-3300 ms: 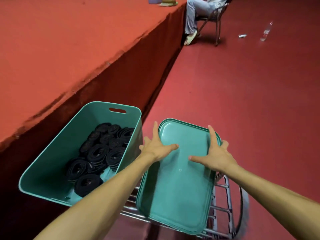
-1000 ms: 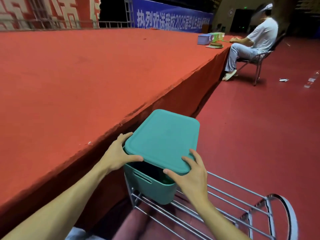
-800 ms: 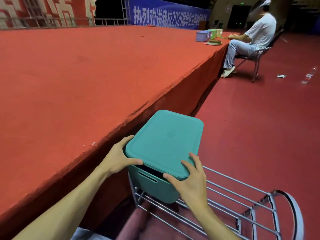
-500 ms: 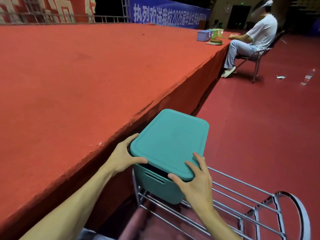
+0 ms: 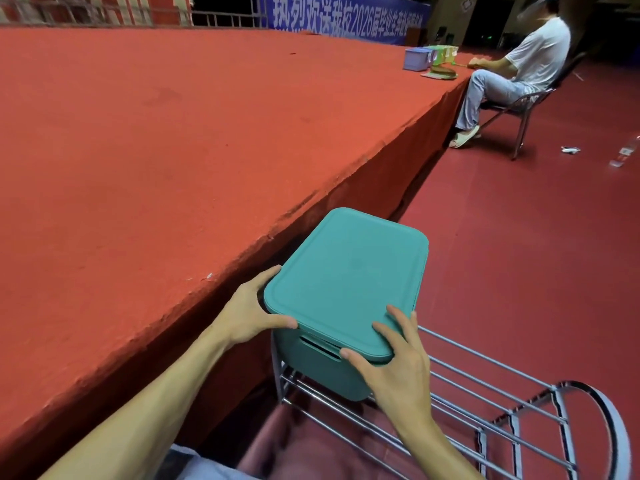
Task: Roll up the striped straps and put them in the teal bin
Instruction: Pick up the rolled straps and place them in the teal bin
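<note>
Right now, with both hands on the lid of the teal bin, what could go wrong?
1. A dark gap shows under the lid at its near left corner, so it may seat crooked on the teal bin.
2. The left hand and right hand grip its near corners; fingers could get nipped as it drops.
3. The bin stands at the end of the wire rack on thin bars; a hard push might tip it.

Teal bin [image 5: 322,372]: interior hidden under lid [image 5: 349,282]. Left hand [image 5: 247,315]: most fingers hidden behind the bin's 9 o'clock corner. Metal rack [image 5: 485,410]: cut by bottom edge, 5 o'clock. Seated person [image 5: 530,60], 1 o'clock: head cropped by top edge.
</note>
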Available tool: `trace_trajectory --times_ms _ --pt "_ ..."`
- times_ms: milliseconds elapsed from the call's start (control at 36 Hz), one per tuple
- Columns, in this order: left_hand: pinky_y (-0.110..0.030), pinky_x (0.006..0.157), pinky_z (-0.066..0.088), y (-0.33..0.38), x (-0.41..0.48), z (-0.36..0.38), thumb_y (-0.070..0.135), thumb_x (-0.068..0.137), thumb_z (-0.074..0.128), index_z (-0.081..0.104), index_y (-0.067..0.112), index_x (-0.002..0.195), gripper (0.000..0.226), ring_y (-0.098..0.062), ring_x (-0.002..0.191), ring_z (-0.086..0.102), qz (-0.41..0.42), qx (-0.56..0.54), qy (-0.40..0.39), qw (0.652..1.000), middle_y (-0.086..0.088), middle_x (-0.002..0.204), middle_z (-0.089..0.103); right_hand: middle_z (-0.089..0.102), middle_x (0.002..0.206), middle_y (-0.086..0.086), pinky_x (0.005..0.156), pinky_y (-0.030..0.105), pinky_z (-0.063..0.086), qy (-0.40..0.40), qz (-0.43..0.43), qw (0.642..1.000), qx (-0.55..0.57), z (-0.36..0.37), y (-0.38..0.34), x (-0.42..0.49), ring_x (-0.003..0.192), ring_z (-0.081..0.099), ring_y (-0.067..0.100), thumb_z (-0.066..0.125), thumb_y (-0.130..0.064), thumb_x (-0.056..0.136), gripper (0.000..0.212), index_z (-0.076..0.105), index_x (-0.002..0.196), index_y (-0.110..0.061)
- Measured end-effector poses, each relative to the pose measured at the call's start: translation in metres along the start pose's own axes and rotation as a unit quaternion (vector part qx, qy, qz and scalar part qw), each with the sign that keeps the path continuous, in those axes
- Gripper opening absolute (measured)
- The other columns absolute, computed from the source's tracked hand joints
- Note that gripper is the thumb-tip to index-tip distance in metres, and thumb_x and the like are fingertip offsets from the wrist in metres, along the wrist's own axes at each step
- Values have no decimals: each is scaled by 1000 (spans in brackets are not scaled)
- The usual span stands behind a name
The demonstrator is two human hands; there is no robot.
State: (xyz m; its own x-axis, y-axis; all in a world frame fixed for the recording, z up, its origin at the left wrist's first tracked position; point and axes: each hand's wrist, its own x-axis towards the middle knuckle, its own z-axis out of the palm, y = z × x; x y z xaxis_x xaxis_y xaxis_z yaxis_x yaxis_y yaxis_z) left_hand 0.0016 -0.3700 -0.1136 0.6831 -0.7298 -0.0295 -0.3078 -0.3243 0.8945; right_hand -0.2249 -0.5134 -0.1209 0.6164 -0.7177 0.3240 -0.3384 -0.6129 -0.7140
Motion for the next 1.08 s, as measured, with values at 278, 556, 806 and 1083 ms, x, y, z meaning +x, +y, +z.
trace_trajectory --times_ms 278,556,806,1083 --pt "-30 116 28 2 7 1 36 47 96 37 29 150 119 -3 137 37 5 20 -25 999 18 146 44 43 147 -16 108 19 25 -17 17 1000 -9 0 8 -8 146 30 15 89 -44 63 61 71 113 -15" --pt "-31 112 39 -8 0 -1 45 37 93 42 28 146 121 8 123 50 -11 -6 -35 999 23 135 53 44 143 -17 108 20 25 -27 31 999 -6 4 6 -10 147 27 14 90 -41 62 59 71 113 -16" --pt "-27 112 31 -1 4 0 68 32 87 39 28 148 132 -2 134 40 -1 84 -40 996 22 142 44 43 147 -15 113 22 23 -35 58 997 36 1 13 -9 147 25 8 91 -39 60 55 69 107 -22" --pt "-19 110 24 14 8 13 61 72 76 39 20 148 94 -7 138 37 45 126 47 990 10 151 38 37 147 -16 108 25 33 -27 57 997 42 -3 12 -9 139 33 4 82 -53 69 50 64 109 -31"
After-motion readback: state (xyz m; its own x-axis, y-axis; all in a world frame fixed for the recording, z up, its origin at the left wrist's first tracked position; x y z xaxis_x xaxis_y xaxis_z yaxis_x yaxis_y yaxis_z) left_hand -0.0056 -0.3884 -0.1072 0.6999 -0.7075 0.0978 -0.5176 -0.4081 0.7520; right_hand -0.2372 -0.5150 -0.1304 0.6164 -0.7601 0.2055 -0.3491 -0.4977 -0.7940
